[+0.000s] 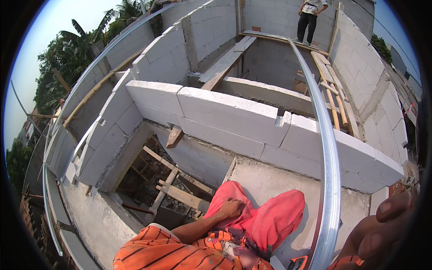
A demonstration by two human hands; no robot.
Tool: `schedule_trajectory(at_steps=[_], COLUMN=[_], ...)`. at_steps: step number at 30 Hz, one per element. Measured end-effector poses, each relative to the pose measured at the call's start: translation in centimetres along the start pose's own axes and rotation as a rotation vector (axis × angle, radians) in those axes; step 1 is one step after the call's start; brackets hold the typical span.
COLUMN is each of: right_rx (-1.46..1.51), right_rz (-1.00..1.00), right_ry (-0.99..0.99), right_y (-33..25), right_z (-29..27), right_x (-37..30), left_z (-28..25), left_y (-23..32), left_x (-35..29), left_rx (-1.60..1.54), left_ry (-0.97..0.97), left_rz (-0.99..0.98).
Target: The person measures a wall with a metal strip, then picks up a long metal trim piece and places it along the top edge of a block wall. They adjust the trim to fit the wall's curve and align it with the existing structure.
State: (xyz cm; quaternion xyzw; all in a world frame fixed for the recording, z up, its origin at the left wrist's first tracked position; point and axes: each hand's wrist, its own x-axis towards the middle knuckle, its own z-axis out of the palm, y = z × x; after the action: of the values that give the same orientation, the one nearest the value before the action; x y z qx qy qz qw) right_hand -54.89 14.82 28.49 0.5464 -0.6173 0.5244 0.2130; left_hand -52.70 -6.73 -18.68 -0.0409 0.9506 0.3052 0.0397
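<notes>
My left hand (231, 209) rests on my red-trousered leg, its fingers curled in with nothing visible in them. Large and close at the right edge is my right hand (382, 227), partly cut off. Its fingers look bent and spread, and I see nothing held in them. Between that hand and my legs runs a long silvery metal channel (331, 189), crossing over the white block wall (234, 114) toward the far end. An orange and black object (299, 263), perhaps a tool handle, shows partly beside its near end.
I sit on a concrete ledge (265, 173) beside a deep opening with wooden planks (184, 196) and rubble below. Another person (308, 20) stands on the far boards. Planks (330, 85) lie along the right wall; another metal channel (96, 51) runs along the left.
</notes>
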Motion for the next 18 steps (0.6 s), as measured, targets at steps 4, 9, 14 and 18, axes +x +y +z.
schedule_trajectory(at_steps=[4, 9, 14, 18], right_rx=[-0.009, 0.03, 0.04, 0.081], right_rz=[0.077, 0.11, 0.116, 0.116], right_ry=[-0.036, -0.067, -0.105, -0.183], right_y=[0.2, 0.4, 0.7, 1.7], right_z=[1.2, 2.0, 2.0, 2.2], right_x=[-0.5, -0.4, -0.3, -0.1], left_z=[1.1, -1.2, 1.6, 0.5], left_y=[-0.9, 0.0, -1.3, -0.9], left_x=[0.1, 0.0, 0.3, -0.7], left_rx=[-0.033, -0.056, 0.016, -0.058], left_ry=[0.044, -0.018, 0.077, 0.061], left_rz=[-0.008, -0.086, -0.001, -0.071])
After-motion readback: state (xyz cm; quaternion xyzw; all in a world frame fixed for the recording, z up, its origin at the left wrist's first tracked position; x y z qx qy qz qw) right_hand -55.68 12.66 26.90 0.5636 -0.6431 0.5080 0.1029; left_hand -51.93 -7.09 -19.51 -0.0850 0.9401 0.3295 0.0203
